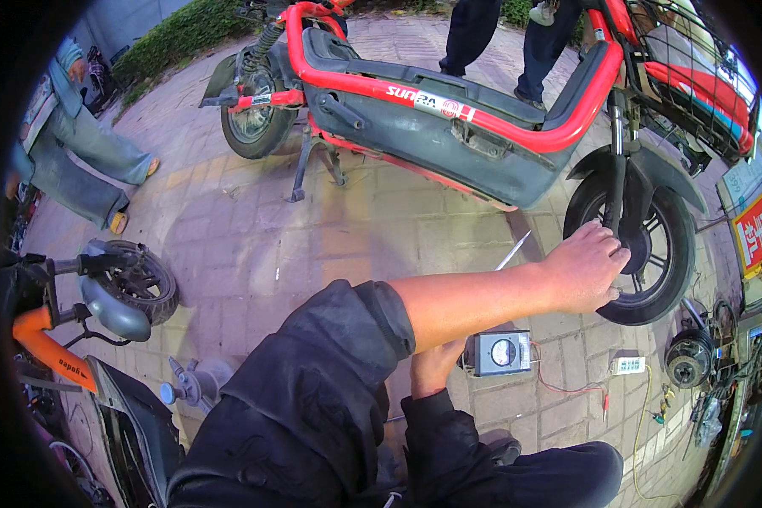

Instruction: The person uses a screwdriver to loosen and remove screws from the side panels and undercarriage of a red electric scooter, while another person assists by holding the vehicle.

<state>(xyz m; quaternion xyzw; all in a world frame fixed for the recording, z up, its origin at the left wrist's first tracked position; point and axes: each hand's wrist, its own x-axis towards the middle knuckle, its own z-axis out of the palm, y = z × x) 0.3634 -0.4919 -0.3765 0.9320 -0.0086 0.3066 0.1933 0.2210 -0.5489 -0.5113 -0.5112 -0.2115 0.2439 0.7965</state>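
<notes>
My left arm (474, 300), its dark sleeve pushed up, reaches across to the right. Its hand, my left hand (586, 267), lies with curled fingers over the tyre of the front wheel (652, 300) of a red and grey electric scooter (449, 110). Beneath that forearm is my right hand (436, 366), beside a grey box meter (501, 352) with a round dial. Its fingers are mostly hidden by the left arm. From the meter a red lead (559, 389) runs right to a clip. A thin white pointed stick (514, 251) lies beyond my left forearm.
A white power strip (629, 365) with a yellow cord lies right of the meter. Farther right sits a round dark hub-like part (690, 357) near a cluttered rack. An orange-framed scooter (55, 351) stands left. People's legs (474, 38) show behind the red scooter and at far left.
</notes>
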